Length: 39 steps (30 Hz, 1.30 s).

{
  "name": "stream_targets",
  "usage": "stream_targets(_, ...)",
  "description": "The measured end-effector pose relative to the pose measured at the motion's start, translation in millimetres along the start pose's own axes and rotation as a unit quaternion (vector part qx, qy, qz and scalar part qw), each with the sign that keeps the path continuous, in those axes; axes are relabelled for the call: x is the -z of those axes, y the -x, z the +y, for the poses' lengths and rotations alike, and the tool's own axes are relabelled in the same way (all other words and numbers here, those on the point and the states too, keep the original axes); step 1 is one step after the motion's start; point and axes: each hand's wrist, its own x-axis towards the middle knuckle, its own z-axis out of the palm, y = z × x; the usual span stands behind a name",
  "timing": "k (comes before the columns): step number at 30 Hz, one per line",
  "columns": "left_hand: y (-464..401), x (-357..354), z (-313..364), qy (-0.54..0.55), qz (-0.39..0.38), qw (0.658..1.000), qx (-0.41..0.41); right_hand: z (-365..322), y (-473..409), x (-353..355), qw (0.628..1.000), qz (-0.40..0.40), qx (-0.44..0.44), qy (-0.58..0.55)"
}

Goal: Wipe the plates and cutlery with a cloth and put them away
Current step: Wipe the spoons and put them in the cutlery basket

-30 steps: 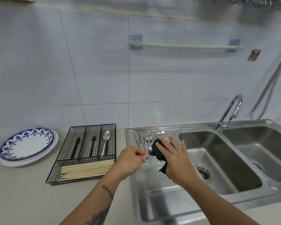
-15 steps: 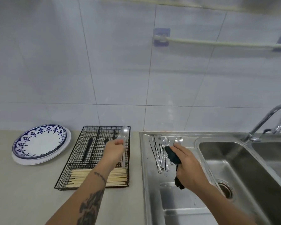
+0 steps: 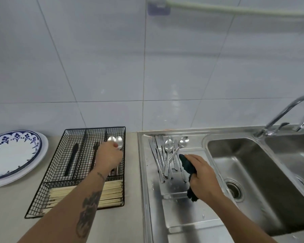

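Note:
My left hand (image 3: 108,156) is over the right compartment of the black wire cutlery tray (image 3: 63,165) and holds a steel spoon (image 3: 118,142) low in it, beside another spoon bowl. My right hand (image 3: 203,174) grips a dark cloth (image 3: 187,165) above the sink's draining board (image 3: 156,199). Several spoons, forks and knives (image 3: 167,155) lie in a bunch on that board, just left of the cloth. A stack of blue-and-white plates (image 3: 12,155) sits on the counter at the far left.
The tray also holds black-handled cutlery (image 3: 72,160) and a row of pale chopsticks (image 3: 111,193) in its front section. Two steel sink basins (image 3: 253,181) and a curved tap (image 3: 284,114) lie to the right. A tiled wall with a towel rail (image 3: 235,9) stands behind.
My left hand carried the spoon from the sink area leftward and lowered it into the tray's right compartment. My right hand stayed over the draining board with the cloth.

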Motion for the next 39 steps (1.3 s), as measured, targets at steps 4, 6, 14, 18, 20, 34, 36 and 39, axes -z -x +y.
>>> stream_targets(4,18,-27,34,-0.033,0.018,0.990,-0.139,8,-5,-2,0.999,0.020,-0.029,-0.022)
stream_targets(6,33,-52,56,-0.035,-0.047,0.985,-0.163,10,-5,-3,0.998,0.021,-0.043,-0.029)
stream_targets(14,71,-135,89,-0.124,-0.130,0.978,-0.109,39,22,-2,0.996,0.011,-0.076,-0.043)
stream_targets(18,67,-139,91,-0.104,-0.130,0.984,-0.064,52,32,2,0.994,0.016,-0.098,-0.055)
stream_targets(20,65,-135,91,-0.088,-0.136,0.986,-0.039,52,34,2,0.993,0.018,-0.099,-0.062)
stream_targets(34,97,-59,74,-0.069,-0.191,0.977,-0.060,10,47,22,0.997,0.055,-0.028,-0.042)
stream_targets(36,115,-46,71,-0.093,-0.200,0.969,-0.107,-2,50,24,0.997,0.069,0.006,-0.018)
stream_targets(39,143,-31,72,-0.071,-0.189,0.963,-0.177,-19,57,24,0.994,0.081,0.060,0.034)
